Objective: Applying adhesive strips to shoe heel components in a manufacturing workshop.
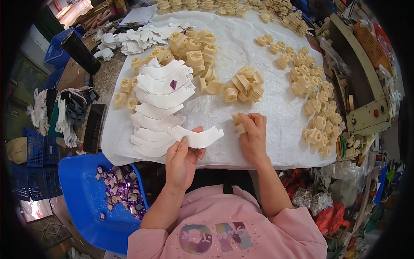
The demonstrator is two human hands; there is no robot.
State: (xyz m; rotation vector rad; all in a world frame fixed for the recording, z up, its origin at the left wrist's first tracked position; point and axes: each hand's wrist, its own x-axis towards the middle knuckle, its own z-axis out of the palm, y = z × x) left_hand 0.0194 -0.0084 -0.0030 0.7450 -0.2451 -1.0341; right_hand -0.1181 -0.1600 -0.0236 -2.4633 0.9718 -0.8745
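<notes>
My left hand (182, 157) grips a flat white curved cut-out piece (199, 137) by its lower edge, just above the near edge of the white cloth-covered table (267, 103). To its left lies a fanned stack of the same white pieces (157, 108), one with a small purple scrap (173, 84) on it. My right hand (252, 134) is closed on a small beige moulded part (238, 123) resting on the cloth. A loose heap of similar beige parts (246, 84) lies just beyond it.
More beige parts are heaped at the middle back (194, 47) and in a band down the right side (317, 99). A blue bin (82, 190) with purple foil scraps stands at lower left. A black cylinder (82, 52) and a grey machine (366, 99) flank the table.
</notes>
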